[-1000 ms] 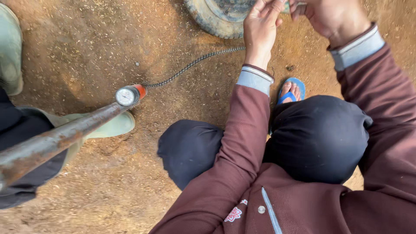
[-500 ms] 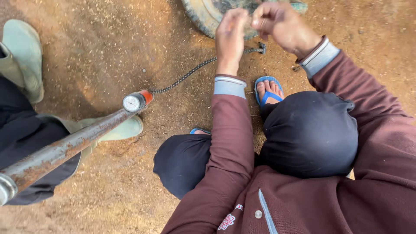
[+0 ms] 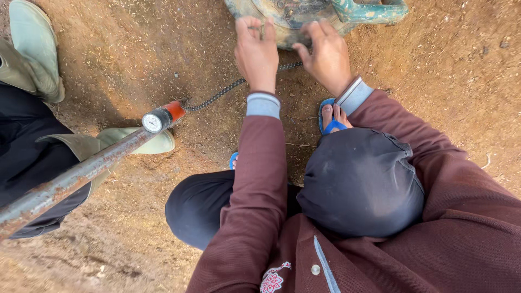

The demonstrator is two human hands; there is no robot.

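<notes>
A small worn tyre (image 3: 284, 37) on a green metal frame (image 3: 374, 11) lies on the dirt at the top of the view. My left hand (image 3: 256, 53) curls its fingers over the tyre's near edge. Beside it my right hand (image 3: 324, 55) also presses on the tyre, where a braided hose (image 3: 230, 88) ends under the hand. The hose runs back to a rusty hand pump (image 3: 70, 179) with a round gauge (image 3: 153, 122) and an orange collar. I squat in dark trousers and a maroon jacket, with blue sandals (image 3: 330, 123) on my feet.
Another person stands at the left in dark trousers and pale green boots (image 3: 33, 49), one boot (image 3: 138, 140) right beside the pump. The ground is reddish-brown dirt strewn with fine chaff.
My hands, held close together by the tyre before, have spread apart and settled on its edge. The tyre and frame show more fully now. The pump stays in place.
</notes>
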